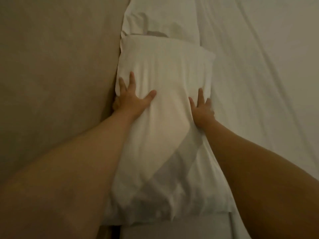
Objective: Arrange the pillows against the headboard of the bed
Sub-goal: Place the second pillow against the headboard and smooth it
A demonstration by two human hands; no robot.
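A white pillow (165, 69) lies lengthwise along the beige headboard (57, 66), its left edge touching it. My left hand (133, 99) lies flat on the pillow's left side, fingers spread, some fingers tucked between pillow and headboard. On the pillow's right edge my right hand (201, 107) presses with fingers apart. A second white pillow (158, 19) lies beyond the first, also against the headboard, partly covered by it. Under my arms the near pillow's loose case end (172, 200) spreads out.
The white bed sheet (267, 75), creased, fills the right side. The mattress edge (174, 228) shows at the bottom, with a dark gap beside the headboard at bottom left.
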